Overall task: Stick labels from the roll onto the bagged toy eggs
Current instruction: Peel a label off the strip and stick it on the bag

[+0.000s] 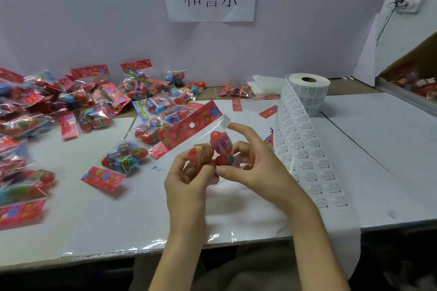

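Bags of toy eggs (pixel 78 104) lie heaped across the left side and back of the desk (pixel 378 144): clear film, red flowered header cards, and red, blue and green eggs inside. One lone bag (pixel 125 158) lies apart from the heap, toward the middle. Just right of it, raised above the desk, the held bag (pixel 214 146) shows orange and red eggs under a slanting red header card, and a small white label (pixel 227 121) sits at its film corner. The left hand (pixel 189 179) curls its fingers round the orange egg from below. The right hand (pixel 255 168) pinches the bag between its thumb and lower fingers, with its index finger raised beside the label. A label strip (pixel 305 149) runs from the roll (pixel 309 92) down over the desk's front edge, just right of that hand. Bare white desk lies beyond the strip, up to a cardboard box (pixel 413 59) at the far right.
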`<state>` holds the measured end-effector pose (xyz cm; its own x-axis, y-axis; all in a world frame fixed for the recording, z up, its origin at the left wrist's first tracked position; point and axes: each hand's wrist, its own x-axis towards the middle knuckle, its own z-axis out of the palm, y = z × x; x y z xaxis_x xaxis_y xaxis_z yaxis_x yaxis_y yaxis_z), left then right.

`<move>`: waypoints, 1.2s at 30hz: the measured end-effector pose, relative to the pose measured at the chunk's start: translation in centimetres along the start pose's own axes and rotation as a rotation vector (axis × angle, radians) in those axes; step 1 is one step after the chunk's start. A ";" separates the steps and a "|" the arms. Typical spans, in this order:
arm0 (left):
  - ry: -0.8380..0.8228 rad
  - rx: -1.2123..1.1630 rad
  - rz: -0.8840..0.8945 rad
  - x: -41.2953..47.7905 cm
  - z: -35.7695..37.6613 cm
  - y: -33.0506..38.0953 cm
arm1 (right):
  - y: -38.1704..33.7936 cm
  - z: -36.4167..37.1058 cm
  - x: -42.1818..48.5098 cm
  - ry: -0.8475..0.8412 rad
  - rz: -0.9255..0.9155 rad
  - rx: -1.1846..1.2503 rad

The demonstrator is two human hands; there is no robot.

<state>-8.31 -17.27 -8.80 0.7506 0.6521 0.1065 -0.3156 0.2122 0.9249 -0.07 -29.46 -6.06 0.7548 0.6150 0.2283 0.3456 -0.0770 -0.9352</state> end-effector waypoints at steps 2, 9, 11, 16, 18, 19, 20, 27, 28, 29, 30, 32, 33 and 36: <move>0.016 -0.002 -0.004 0.0 0.0 0.0 | -0.1 0.1 0.0 -0.029 -0.004 -0.008; -0.039 -0.087 -0.076 -0.2 0.1 0.5 | -0.2 0.1 0.1 0.031 -0.027 0.009; -0.073 -0.082 -0.074 -0.3 0.1 0.6 | -0.2 -0.1 0.0 0.036 -0.044 0.013; 0.020 -0.126 -0.085 -0.1 0.0 0.6 | -0.5 0.0 -0.3 0.143 -0.055 0.097; 0.045 -0.166 -0.095 0.0 0.0 0.6 | -0.4 0.0 -0.8 0.324 -0.063 0.242; 0.052 -0.183 -0.097 0.0 0.0 0.6 | -0.3 0.2 -1.2 0.380 -0.052 0.375; 0.060 -0.194 -0.103 0.0 0.0 0.6 | -0.1 0.4 -1.7 0.403 -0.032 0.532; 0.061 -0.206 -0.126 -0.2 0.2 0.9 | 0.0 2.0 -2.7 0.355 0.112 0.713; 0.051 -0.212 -0.130 -0.2 0.3 1.0 | -0.1 2.3 -2.7 0.376 0.114 0.671; 0.043 -0.216 -0.130 -0.3 0.3 1.0 | -0.3 2.6 -2.6 0.401 0.114 0.629; 0.036 -0.218 -0.127 -0.3 0.3 1.0 | -0.4 3.0 -2.7 0.423 0.111 0.587; 0.026 -0.200 -0.119 -0.3 0.3 1.0 | -0.6 3.6 -2.7 0.453 0.109 0.506; 0.021 -0.185 -0.115 -0.3 0.2 1.0 | -0.7 3.8 -2.7 0.470 0.113 0.480; 0.014 -0.144 -0.097 -0.4 0.1 0.9 | -0.9 4.0 -2.7 0.513 0.136 0.455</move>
<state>-8.84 -17.37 -7.99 0.7737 0.6334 0.0135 -0.3229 0.3759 0.8686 -4.67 -27.93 -6.96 0.9815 0.1664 0.0950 0.0457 0.2784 -0.9594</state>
